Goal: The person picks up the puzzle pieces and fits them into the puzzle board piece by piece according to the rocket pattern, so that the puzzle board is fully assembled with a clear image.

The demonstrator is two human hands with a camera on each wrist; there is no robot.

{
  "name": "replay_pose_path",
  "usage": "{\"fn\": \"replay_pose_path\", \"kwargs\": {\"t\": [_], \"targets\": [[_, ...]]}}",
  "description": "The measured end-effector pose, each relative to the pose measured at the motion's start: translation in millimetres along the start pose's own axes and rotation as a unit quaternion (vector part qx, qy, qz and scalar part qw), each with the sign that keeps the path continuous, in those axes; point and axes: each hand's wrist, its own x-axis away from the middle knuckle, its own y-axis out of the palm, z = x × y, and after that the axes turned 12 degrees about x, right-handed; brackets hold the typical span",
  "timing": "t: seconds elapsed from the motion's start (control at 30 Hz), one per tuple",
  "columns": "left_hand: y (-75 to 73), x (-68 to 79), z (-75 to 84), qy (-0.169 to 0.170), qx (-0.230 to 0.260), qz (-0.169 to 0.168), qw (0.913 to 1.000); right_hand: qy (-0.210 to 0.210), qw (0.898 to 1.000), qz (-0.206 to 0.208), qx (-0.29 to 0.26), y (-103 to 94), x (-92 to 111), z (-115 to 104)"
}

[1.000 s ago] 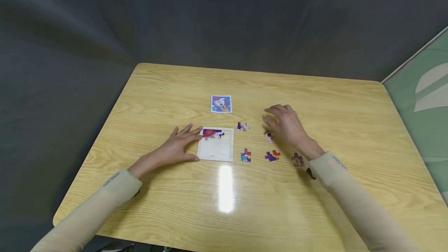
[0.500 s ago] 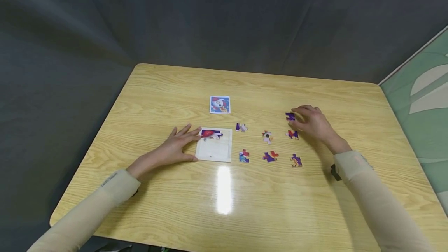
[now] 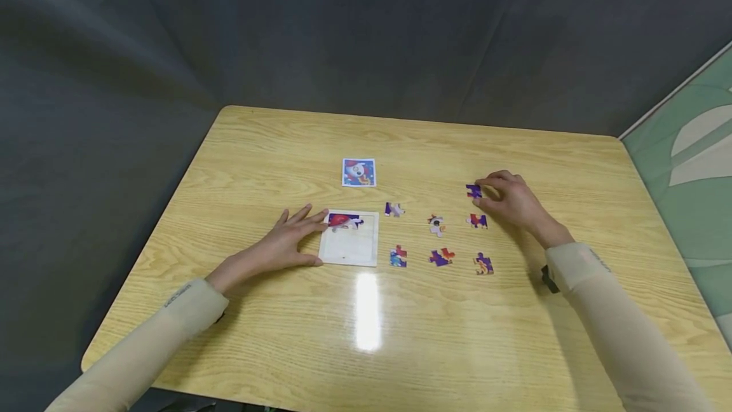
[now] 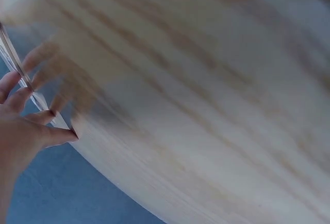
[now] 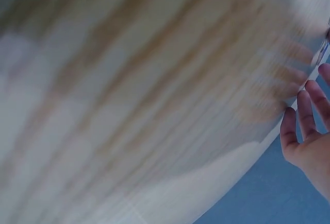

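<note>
We judge piece-picking in hand; left hand (image 3: 281, 244) spread against the tray (image 3: 351, 250); right hand (image 3: 511, 201) seemingly pinching the purple piece (image 3: 473, 191) on the table (image 3: 434, 336), well right of it, contact too small to confirm; next calls for a secure edge grip, we think.

The left forearm (image 3: 140, 339) and right forearm (image 3: 620, 329) angle inward; the left hand (image 3: 288, 243) has spread fingers, while the right hand (image 3: 509, 200) curves thumb and forefinger into a pinch.
</note>
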Motion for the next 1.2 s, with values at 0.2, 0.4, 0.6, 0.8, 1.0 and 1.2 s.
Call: {"fn": "replay_pose_path", "kwargs": {"t": [0.2,0.4,0.6,0.8,1.0,1.2], "targets": [[1.2,1.3,-1.3,-0.001,0.003,0.000,1.0000,-0.013,1.000,0.013,0.003,1.6,0,-1],[1.3,1.7,-1.7,0.001,0.004,0.001,1.0000,-0.021,1.000,0.018,0.001,0.8,0,-3],[0.7,1.1,-1.1,0.005,0.005,0.003,1.0000,-0.002,1.000,0.013,0.011,-0.2,-1,-5],[0.7,0.7,-2.0,0.006,0.005,0.003,1.0000,0.002,0.999,0.013,0.038,-0.2,-2,-10],[1.0,0.9,-2.5,0.007,0.006,0.004,1.0000,-0.006,0.998,0.022,0.064,1.8,-3,-14],[2.1,0.8,-2.3,0.011,0.008,0.005,0.9999,-0.007,0.997,0.030,0.076,3.4,-2,-16]]}}
